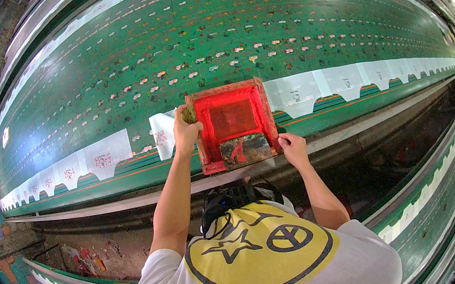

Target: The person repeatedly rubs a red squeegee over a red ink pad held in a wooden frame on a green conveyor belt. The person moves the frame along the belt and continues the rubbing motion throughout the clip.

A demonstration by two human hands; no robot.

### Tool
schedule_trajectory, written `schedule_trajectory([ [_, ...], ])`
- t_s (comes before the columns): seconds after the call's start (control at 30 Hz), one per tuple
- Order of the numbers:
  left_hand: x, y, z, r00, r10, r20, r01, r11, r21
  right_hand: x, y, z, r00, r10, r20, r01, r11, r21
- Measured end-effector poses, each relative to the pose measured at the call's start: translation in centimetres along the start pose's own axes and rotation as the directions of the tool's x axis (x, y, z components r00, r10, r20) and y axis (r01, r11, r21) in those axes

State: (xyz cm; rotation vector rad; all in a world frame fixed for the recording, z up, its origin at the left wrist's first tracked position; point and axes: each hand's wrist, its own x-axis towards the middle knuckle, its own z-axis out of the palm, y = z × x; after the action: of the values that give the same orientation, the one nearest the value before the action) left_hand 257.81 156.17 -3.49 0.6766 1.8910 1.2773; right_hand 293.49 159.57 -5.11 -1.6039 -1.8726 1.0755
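Note:
A wooden screen-printing frame, stained red, is in front of me over the near edge of the green table. Bright red ink covers its mesh. A dark, ink-smeared flat piece lies across the near end inside it. My left hand is closed around the frame's left side, near its far corner. At the near right corner, my right hand is closed with its fingertips on the frame's edge. A white cut piece with red print lies partly beside the frame, under my left forearm.
White pieces with red prints line the table's near edge to the left. More white pieces with small dark marks run off to the right. The long green table carries rows of small marks. Behind me stands another long table.

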Motion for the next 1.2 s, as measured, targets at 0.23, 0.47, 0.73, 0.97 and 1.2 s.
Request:
schedule_trajectory([
  [0.23, -0.4, 0.7, 0.2, 1.0, -0.012, -0.016, 0.012, 0.998, 0.053, 0.2, -0.6, -0.5, 0.999, 0.039, 0.03, -0.039, 0.999, 0.0],
  [0.47, -0.5, 0.7, -0.3, 0.997, 0.069, -0.026, -0.063, 0.982, 0.177, 1.1, -0.4, -0.6, 0.999, -0.01, 0.035, 0.012, 0.998, -0.063],
  [0.73, -1.6, -1.6, -6.0, 0.896, 0.26, -0.359, -0.097, 0.905, 0.413, 2.1, -2.5, -1.7, 0.996, -0.04, -0.085, 0.039, 0.999, -0.022],
  [0.97, 1.0, -3.1, -6.9, 0.923, 0.36, -0.136, -0.184, 0.723, 0.666, 0.9, -6.7, 0.6, 0.969, -0.206, -0.137, 0.212, 0.977, 0.026],
  [1.2, 4.2, -4.9, -7.3, 0.933, 0.353, 0.075, -0.308, 0.671, 0.674, -2.2, -12.7, 5.3, 0.943, -0.299, -0.148, 0.31, 0.949, 0.052],
])
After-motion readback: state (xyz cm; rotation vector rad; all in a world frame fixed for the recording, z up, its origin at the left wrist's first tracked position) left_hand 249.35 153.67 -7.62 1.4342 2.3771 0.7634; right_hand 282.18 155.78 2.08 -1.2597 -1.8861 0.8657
